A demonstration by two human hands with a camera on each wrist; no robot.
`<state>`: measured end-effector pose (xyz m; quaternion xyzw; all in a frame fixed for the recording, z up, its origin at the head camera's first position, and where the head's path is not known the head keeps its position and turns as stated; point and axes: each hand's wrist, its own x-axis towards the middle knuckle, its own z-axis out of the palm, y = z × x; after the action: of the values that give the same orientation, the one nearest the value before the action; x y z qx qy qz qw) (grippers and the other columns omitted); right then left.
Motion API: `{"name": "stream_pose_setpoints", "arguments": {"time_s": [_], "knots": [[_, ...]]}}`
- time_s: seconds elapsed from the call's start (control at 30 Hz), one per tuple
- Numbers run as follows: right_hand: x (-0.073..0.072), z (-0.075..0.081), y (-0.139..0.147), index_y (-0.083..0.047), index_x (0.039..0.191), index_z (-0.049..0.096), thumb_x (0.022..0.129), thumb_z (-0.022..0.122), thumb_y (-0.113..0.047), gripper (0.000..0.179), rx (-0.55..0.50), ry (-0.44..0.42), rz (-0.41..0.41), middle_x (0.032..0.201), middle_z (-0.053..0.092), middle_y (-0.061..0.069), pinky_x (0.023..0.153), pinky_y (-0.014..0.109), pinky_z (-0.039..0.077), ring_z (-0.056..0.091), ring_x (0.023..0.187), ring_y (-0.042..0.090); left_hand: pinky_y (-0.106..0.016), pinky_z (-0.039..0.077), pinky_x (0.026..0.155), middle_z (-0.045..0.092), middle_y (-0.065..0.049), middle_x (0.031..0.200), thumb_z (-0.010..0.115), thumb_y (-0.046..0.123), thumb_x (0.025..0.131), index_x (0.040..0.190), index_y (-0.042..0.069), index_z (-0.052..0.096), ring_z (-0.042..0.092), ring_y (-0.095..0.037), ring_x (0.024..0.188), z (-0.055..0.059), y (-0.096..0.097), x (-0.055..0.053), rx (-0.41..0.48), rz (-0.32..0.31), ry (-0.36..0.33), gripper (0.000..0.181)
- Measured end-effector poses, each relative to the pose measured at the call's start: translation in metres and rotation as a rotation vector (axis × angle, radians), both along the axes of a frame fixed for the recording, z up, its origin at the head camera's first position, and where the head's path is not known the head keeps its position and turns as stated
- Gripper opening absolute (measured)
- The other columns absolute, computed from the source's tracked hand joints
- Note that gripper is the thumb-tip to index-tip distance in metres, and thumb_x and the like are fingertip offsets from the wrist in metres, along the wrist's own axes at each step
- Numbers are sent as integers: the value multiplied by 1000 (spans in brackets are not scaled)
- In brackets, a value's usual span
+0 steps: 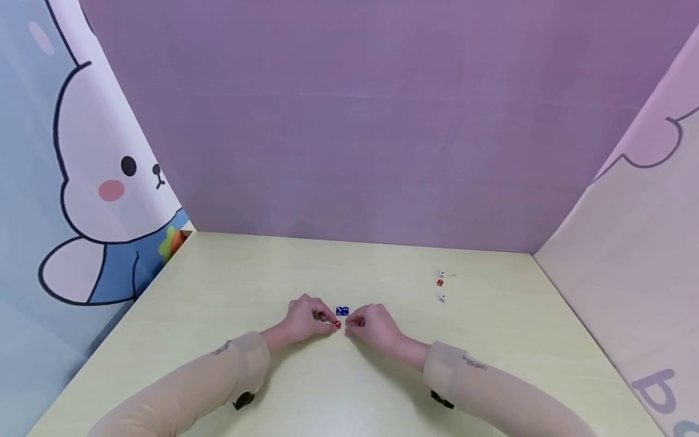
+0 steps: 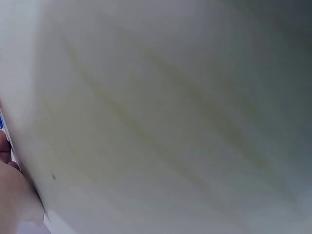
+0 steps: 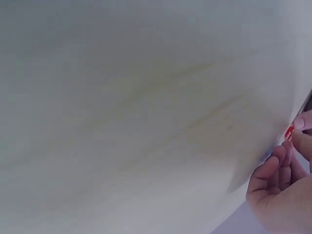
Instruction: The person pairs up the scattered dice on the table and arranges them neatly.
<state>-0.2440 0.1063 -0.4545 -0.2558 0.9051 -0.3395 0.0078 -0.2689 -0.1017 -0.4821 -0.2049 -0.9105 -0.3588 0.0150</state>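
Observation:
Two blue dice [image 1: 342, 311] sit side by side on the table. Just in front of them, my left hand [image 1: 307, 318] pinches a red die [image 1: 338, 325] between thumb and finger, close to the tabletop. Facing it from the right, my right hand [image 1: 375, 326] has its thumb and bent fingertips a short way from the red die; whether it holds something small I cannot tell. In the right wrist view, red with white pips [image 3: 289, 131] shows between the fingertips of both hands. The left wrist view catches only part of the left hand [image 2: 17, 192] at its edge.
Further right on the pale table [image 1: 349, 388] lie a white die [image 1: 442, 274], a red die [image 1: 440, 282] and another white die [image 1: 442, 298]. A purple panel [image 1: 349, 133] rises behind the table, with printed cloths at both sides.

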Motion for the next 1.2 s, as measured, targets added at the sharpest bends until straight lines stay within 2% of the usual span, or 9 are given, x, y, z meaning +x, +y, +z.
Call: {"name": "stream_pose_setpoints", "arguments": {"time_s": [0.3,0.57,0.7,0.97,1.2], "knots": [[1,11,39,-5,95,73,82,72,-11,15,42,-54,-61,82,69,-1,65,21,48,58,71,8,-43,29,83,60,22,70,83,31,69,76,34,73,51,1,69,-3,1,-2,8,-4,-19,13],[-6,14,85,-4,92,72,80,73,-8,13,32,17,-124,76,66,-2,60,20,47,56,66,8,-42,30,84,60,22,69,84,29,69,76,32,73,52,1,67,-1,4,-1,23,2,-16,13],[-10,14,111,-3,93,71,80,73,-7,14,29,11,-184,76,66,-1,60,20,47,56,66,9,-41,30,84,60,21,68,84,30,68,75,34,73,52,2,65,-3,5,-1,20,10,-20,14],[-34,12,159,-4,97,71,83,70,-9,15,88,81,-364,83,69,3,63,26,46,58,71,14,-43,31,85,59,19,67,84,29,68,76,31,74,51,1,63,-2,3,0,21,12,-21,13],[-57,10,185,-4,99,69,87,65,-15,17,140,77,-505,88,68,10,59,29,42,59,71,19,-44,30,85,60,20,68,84,28,69,76,31,74,52,2,65,-2,3,0,28,1,-13,13]]}}
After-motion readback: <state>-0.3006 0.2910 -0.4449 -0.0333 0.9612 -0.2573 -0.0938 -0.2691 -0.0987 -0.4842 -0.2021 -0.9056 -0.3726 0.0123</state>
